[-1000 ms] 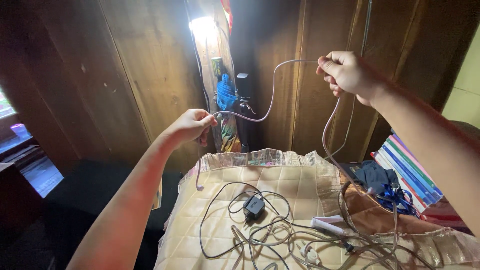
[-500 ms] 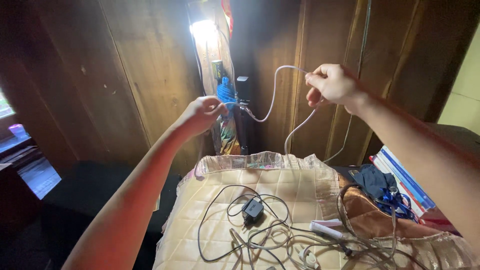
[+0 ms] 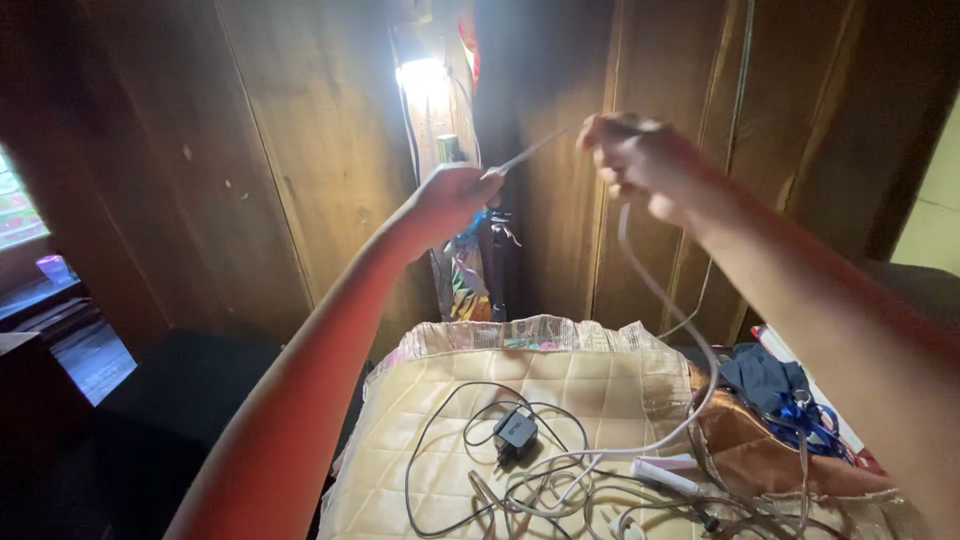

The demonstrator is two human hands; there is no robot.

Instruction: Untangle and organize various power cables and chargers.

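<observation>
I'm pinching the white cable [image 3: 655, 300] in both fists now, left hand [image 3: 450, 198] and right hand [image 3: 635, 160] pulled closer together above the quilted cushion [image 3: 560, 380]; slack's gone, so it's running taut between them.

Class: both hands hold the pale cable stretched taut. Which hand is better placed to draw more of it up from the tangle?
Probably the right hand: the pale cable drops from it to the tangle. The left hand pinches the other end of the taut stretch.
</observation>
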